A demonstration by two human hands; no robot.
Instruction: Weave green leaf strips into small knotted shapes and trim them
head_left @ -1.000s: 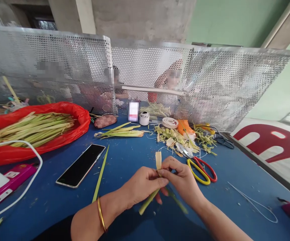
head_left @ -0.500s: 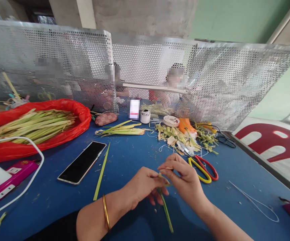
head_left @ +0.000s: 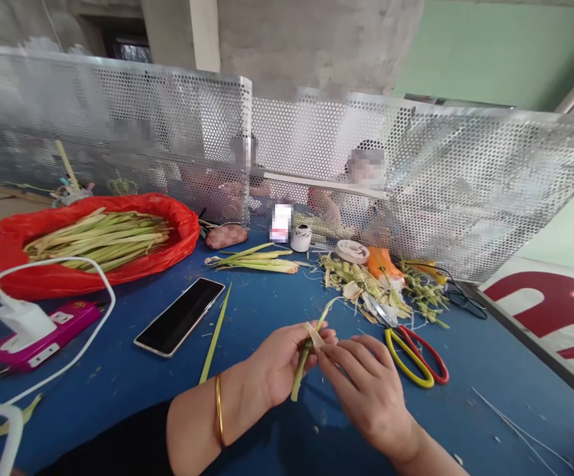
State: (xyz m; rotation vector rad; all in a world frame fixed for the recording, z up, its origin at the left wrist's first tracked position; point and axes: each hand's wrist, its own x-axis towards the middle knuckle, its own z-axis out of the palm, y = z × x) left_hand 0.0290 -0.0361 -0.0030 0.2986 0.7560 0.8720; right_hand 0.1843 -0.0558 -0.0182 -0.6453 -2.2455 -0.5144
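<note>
Below the middle of the view, my left hand (head_left: 278, 365) is closed around a short green plant stalk (head_left: 297, 378). A thin, pale leafy tip of the stalk curls up beyond the fingers. My right hand (head_left: 370, 390) meets it from the right, with thumb and fingers pinched on a pale, flat leaf strip (head_left: 313, 335) that lies against the stalk. The fingertips partly hide where strip and stalk touch. Scissors (head_left: 416, 357) with one red and one yellow handle lie just beyond my right hand. A single green leaf blade (head_left: 216, 336) rests left of my hands.
A red plastic bag (head_left: 185, 248) full of long stalks stands at the left, near a purple power strip (head_left: 71, 330) with a white cable. A phone (head_left: 180, 317), a small stalk bundle (head_left: 257, 262) and a trimmings heap (head_left: 349, 277) lie on the blue table. A perforated metal screen (head_left: 311, 139) stands behind.
The stalk has turned in my left hand, its lower end now pointing down-left. My right hand has moved lower, palm down, and the pale strip now shows. The whole view has shifted slightly.
</note>
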